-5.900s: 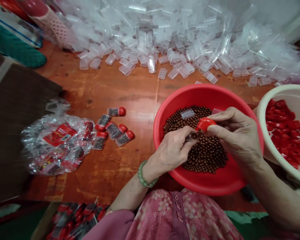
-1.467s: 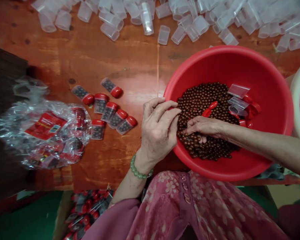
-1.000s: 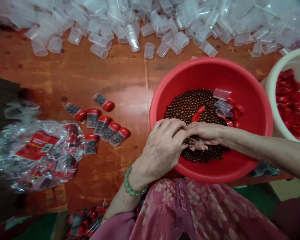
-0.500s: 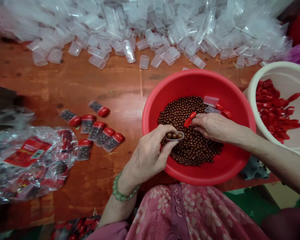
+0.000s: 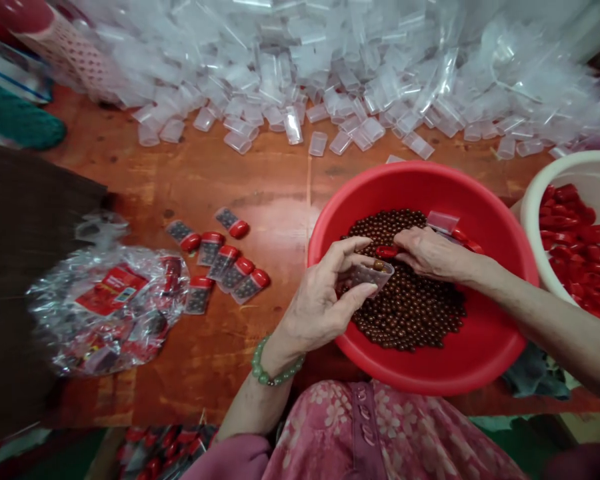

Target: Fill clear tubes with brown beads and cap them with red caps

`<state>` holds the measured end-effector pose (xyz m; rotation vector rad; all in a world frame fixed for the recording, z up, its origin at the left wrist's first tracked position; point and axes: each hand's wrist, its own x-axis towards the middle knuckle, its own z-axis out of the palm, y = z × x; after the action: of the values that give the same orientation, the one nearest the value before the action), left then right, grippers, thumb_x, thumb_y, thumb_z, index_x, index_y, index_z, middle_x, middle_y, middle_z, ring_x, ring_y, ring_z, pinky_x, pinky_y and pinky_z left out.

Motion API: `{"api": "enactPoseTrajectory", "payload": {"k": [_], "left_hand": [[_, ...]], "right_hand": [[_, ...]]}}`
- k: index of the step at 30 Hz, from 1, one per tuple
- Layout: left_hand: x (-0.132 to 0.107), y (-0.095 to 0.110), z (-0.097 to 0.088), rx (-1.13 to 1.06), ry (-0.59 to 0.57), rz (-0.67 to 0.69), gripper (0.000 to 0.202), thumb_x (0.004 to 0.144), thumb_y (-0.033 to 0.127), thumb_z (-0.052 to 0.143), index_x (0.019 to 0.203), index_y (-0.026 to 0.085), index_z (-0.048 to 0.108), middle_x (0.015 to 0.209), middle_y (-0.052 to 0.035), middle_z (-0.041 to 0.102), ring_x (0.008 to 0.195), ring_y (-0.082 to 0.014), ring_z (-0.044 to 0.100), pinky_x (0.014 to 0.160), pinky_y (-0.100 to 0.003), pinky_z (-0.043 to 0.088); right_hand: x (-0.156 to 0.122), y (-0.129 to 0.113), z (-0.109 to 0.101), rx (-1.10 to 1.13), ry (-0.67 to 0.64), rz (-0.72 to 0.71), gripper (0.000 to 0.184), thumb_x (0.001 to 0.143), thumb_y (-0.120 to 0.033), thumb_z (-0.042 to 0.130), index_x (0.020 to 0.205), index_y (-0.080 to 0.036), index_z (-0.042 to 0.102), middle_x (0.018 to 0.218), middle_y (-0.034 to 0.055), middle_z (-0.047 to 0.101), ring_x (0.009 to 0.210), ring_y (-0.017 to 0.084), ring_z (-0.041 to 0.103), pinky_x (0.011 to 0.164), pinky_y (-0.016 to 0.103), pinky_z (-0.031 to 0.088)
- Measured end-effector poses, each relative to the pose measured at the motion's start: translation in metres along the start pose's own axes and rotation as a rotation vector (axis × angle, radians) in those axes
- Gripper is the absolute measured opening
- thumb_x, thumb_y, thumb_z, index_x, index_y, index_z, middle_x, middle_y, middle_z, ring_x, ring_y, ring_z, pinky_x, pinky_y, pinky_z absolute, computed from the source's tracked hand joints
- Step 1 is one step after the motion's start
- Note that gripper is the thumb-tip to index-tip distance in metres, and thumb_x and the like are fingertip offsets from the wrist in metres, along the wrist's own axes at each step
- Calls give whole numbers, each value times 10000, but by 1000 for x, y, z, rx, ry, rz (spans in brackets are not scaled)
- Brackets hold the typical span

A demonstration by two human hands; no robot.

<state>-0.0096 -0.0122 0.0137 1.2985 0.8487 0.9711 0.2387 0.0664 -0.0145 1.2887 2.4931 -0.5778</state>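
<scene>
The left hand (image 5: pixel 315 300) grips a clear plastic vial (image 5: pixel 373 275) holding a few beads, its long axis running toward the right of the frame. The right hand (image 5: pixel 433 255) curls narrowly beside a red cap (image 5: pixel 387 251), its hold unclear, above brown beads (image 5: pixel 410 310) in a red plastic basin (image 5: pixel 480 360). Seven capped vials (image 5: pixel 223 262) lie left on the orange wooden desk (image 5: pixel 280 193); a far larger heap of empty vials (image 5: pixel 290 87) fills the top of the frame.

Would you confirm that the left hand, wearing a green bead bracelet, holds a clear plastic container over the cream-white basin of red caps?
Not quite: the head view shows the left hand holding the clear plastic container over the red plastic basin of brown beads, not the cream-white basin. The green bead bracelet is as you say.
</scene>
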Motion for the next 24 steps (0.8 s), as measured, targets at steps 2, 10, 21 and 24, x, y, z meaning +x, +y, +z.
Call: {"api": "enactPoseTrajectory", "payload": {"k": [2, 10, 21, 24], "left_hand": [[0, 4, 0, -58, 23, -20, 381, 923, 225, 675, 1290, 230, 573, 1146, -76, 740, 971, -178, 742, 810, -288, 639], [3, 10, 3, -103, -11, -74, 200, 906, 264, 689, 1094, 210, 647, 1005, -49, 739, 892, -163, 720, 822, -301, 600], [3, 8, 16, -171, -10, -164, 286, 841, 307, 751, 1066, 161, 653, 926, -19, 667, 825, -122, 587, 793, -245, 486], [4, 6, 19, -131, -7, -158, 277, 850, 314, 726, 1063, 155, 650, 925, -21, 655, 816, -127, 568, 781, -257, 468]], "right_hand": [[-3, 0, -7, 244, 22, 44, 153, 984, -294, 466, 911, -194, 557, 817, 46, 633, 719, 181, 550, 680, 309, 394], [-31, -29, -39, 1071, 263, 59, 325, 910, -484, 598, 1107, -227, 610, 909, 29, 618, 752, 162, 579, 700, 294, 507], [-63, -61, -53, 712, 527, -188, 296, 1005, -289, 530, 1262, -214, 658, 1170, 70, 743, 1027, 191, 706, 931, 319, 558], [-67, -61, -48, 616, 575, -248, 269, 1006, -209, 514, 1219, -217, 678, 1116, 56, 766, 985, 170, 728, 921, 296, 567]]}}
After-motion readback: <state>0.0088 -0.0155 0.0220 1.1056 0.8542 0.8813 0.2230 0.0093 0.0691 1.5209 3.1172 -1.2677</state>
